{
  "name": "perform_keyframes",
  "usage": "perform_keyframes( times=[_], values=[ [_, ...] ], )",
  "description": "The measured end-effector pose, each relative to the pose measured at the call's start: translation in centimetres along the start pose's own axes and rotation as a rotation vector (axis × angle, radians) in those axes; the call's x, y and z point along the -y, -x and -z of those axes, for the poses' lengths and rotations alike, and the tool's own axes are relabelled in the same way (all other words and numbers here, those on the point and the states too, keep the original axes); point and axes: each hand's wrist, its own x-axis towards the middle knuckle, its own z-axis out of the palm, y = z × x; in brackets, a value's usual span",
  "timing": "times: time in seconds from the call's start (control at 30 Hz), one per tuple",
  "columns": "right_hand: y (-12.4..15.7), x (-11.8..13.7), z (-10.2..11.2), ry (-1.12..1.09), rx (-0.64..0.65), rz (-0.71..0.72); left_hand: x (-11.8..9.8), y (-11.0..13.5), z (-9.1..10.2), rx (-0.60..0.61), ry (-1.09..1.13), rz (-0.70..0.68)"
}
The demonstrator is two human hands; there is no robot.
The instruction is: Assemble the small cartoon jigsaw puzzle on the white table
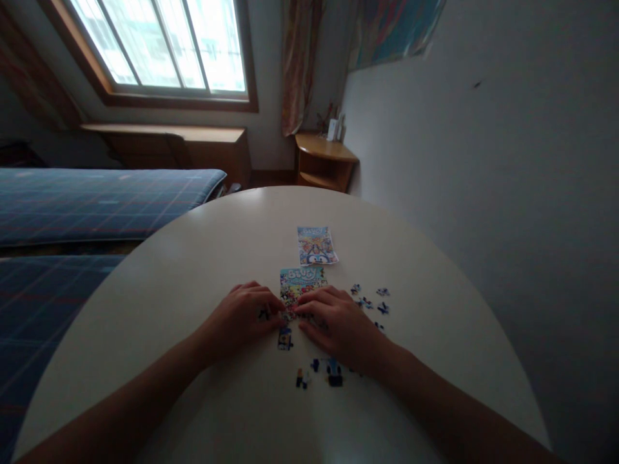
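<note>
A partly assembled jigsaw puzzle (303, 278) with the lettering "BLUEY" at its top lies on the white round table (232, 235). My left hand (249, 312) is curled at its lower left edge, thumb and fingertips closed on the pieces there. A dark piece shows beneath that hand. From the other side my right hand (338, 322) covers the lower right of the puzzle, fingers bent and fingertips pressed on its pieces. Exactly what lies between the fingertips is too small to make out. Just below the left fingertips sits a joined bit of puzzle (285, 339).
Behind the puzzle lies a printed picture sheet (316, 246). Several loose pieces (383, 308) are scattered to the right, and more, with a blue joined section (334, 372), lie nearer me. A plaid mattress (97, 200) stands left of the table; a wall (483, 161) rises on the right.
</note>
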Motion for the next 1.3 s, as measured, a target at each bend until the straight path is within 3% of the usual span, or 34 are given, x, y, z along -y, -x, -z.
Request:
perform_keyframes(
  times=[0.33, 0.6, 1.3],
  values=[
    [0.1, 0.3, 0.1, 0.106, 0.030, 0.054, 0.0, -0.1, 0.0, -0.016, -0.002, 0.020],
    [0.3, 0.8, 0.8, 0.239, 0.082, 0.123, 0.4, 0.0, 0.0, -0.066, -0.004, -0.061],
    [0.5, 1.2, 2.0, 0.237, 0.178, 0.126, 0.2, -0.1, 0.4, -0.060, -0.007, -0.101]
  ],
)
